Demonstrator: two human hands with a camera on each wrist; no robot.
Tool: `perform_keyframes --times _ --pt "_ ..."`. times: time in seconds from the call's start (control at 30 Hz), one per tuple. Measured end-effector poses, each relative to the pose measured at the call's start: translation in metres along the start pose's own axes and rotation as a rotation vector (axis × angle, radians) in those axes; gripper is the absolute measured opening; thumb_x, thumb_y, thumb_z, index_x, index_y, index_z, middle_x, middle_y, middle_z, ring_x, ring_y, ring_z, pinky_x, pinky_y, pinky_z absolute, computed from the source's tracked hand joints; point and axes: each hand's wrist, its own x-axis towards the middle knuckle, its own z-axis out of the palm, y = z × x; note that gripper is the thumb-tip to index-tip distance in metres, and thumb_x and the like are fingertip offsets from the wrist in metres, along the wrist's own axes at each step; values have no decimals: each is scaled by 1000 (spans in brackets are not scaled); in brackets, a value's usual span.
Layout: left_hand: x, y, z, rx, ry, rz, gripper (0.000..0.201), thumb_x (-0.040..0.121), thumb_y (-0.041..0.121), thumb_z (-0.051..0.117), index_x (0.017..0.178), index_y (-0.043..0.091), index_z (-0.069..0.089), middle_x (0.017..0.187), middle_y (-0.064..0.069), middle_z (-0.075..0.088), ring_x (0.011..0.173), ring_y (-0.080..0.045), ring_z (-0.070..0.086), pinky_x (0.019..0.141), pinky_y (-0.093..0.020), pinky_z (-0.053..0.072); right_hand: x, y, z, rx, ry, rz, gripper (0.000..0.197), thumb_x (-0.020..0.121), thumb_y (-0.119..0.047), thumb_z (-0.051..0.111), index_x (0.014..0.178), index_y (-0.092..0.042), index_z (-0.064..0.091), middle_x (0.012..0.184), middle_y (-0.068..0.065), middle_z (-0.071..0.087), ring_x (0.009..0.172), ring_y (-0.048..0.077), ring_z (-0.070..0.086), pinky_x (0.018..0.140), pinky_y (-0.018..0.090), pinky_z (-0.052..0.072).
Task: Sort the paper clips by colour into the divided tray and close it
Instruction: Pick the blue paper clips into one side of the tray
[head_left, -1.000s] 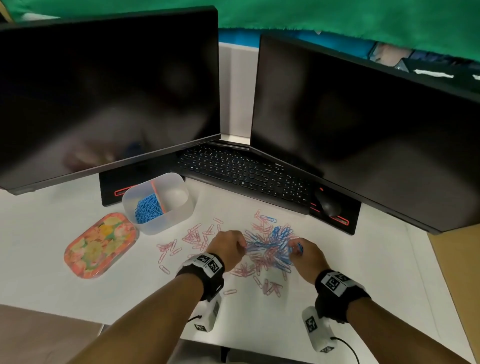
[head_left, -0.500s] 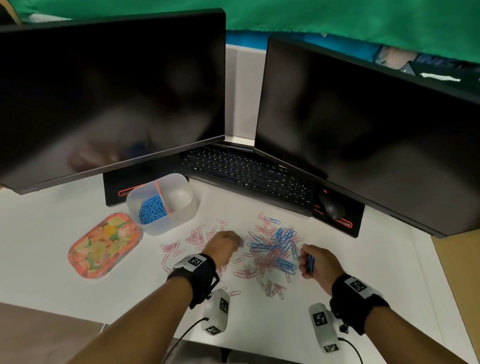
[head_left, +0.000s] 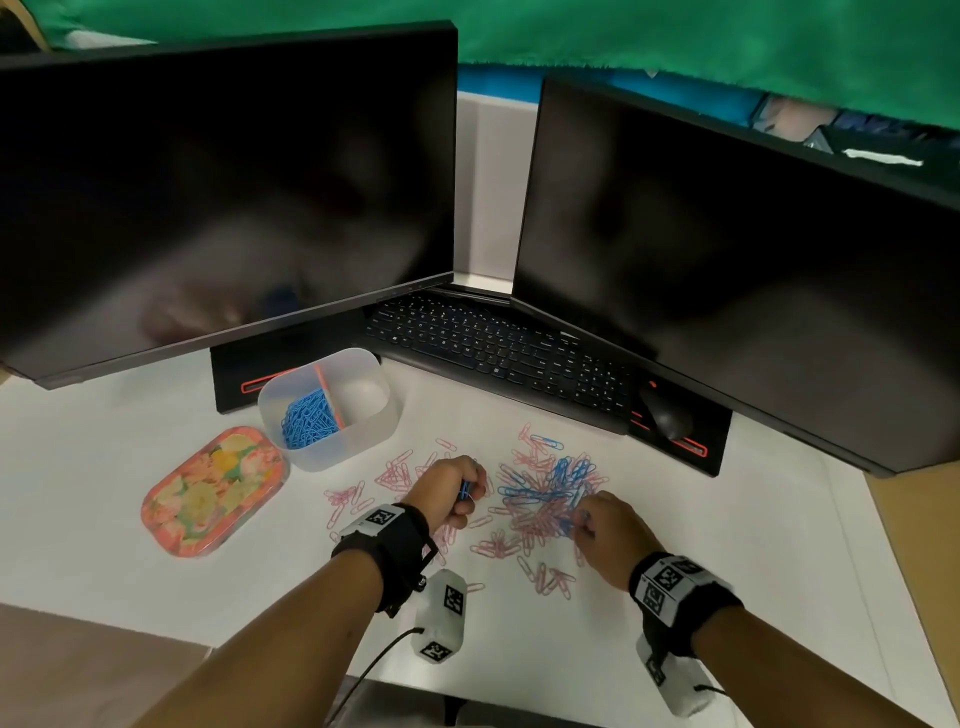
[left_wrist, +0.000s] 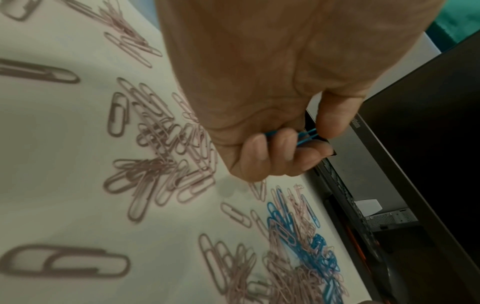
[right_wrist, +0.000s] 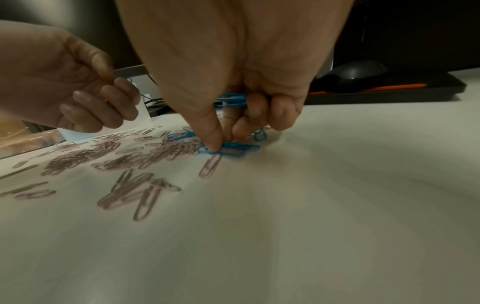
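Note:
A translucent divided tray (head_left: 344, 448) stands at the left, with blue clips (head_left: 306, 422) in its left compartment and nothing in the right one. Its floral lid (head_left: 213, 488) lies beside it. Mixed pink and blue paper clips (head_left: 543, 496) are scattered on the white table. My left hand (head_left: 464, 493) hovers at the pile's left edge, fingers curled round a few blue clips (left_wrist: 307, 134). My right hand (head_left: 583, 519) is down on the pile's right side. It keeps a bunch of blue clips (right_wrist: 230, 99) in its curled fingers while thumb and finger pinch another blue clip (right_wrist: 230, 150) on the table.
Two dark monitors hang over the back of the table, with a black keyboard (head_left: 498, 348) and mouse (head_left: 667, 413) beneath them. Black monitor bases with orange lines (head_left: 244, 382) stand behind the tray. The table's front edge runs under my forearms.
My right hand, lifted back from the pile half a second ago with blue clips in it, has come down on the pile again. My left hand has shifted slightly, still holding clips.

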Motion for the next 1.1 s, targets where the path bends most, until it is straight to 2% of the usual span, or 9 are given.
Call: perform_keyframes --times 0.17,0.33,0.4,0.47,0.53,0.63,0.77,0.9,1.1 --pt "-1 -1 -2 14 9 7 22 85 7 35 67 12 47 64 -3 44 47 -13 27 48 -22 18 -3 -2 -5 -42 -9 -26 14 90 -13 50 76 -16 48 83 0 52 76 16 51 58 12 34" --pt "-4 0 -1 36 5 19 22 85 6 35 67 11 48 64 -3 44 47 -13 27 47 -21 19 -8 -6 -9 -24 7 -36 9 92 -20 54 87 -21 47 85 -4 54 80 14 54 69 20 42" --pt "-6 1 -1 38 0 19 22 85 6 36 67 11 48 64 -4 44 47 -13 27 47 -20 19 -9 -5 -9 -15 8 -32 4 92 -19 54 93 -19 50 87 -6 52 81 12 52 70 18 40" --pt "-7 1 -2 39 -3 19 22 85 6 36 67 11 48 64 -4 44 48 -13 26 47 -20 19 -10 -3 -9 17 11 -18 12 92 -13 54 103 -15 55 92 -5 53 85 10 53 68 10 38" --pt "-9 2 -4 39 -2 22 22 85 8 37 67 11 49 65 -4 45 48 -14 27 47 -20 20 -11 0 -10 118 15 21 20 92 -9 53 111 -13 56 97 -5 55 89 10 54 65 5 35" --pt "-12 3 -7 31 16 28 22 87 13 41 68 11 51 65 -3 47 47 -13 29 47 -22 22 -12 1 -18 304 6 72 23 93 -8 50 113 -16 59 103 -6 57 92 10 55 66 5 37" --pt "-17 4 -11 -5 26 32 21 88 18 45 70 11 54 65 -2 48 47 -13 31 47 -22 23 -10 -12 -32 632 -112 123 19 95 -8 50 108 -16 61 76 -12 51 68 3 47 62 15 36" --pt "-23 7 -17 -67 34 32 20 88 19 46 72 11 54 65 -2 47 47 -13 32 48 -24 24 -3 -41 -38 1144 -237 193 20 91 5 39 91 0 59 59 5 39 52 15 33 50 25 25" --pt "-42 22 -39 -295 70 19 31 94 35 47 71 14 50 62 -3 44 45 -14 35 47 -21 25 16 -114 -35 1408 -465 315 12 79 -13 39 71 -13 47 63 3 40 50 16 37 48 27 26"
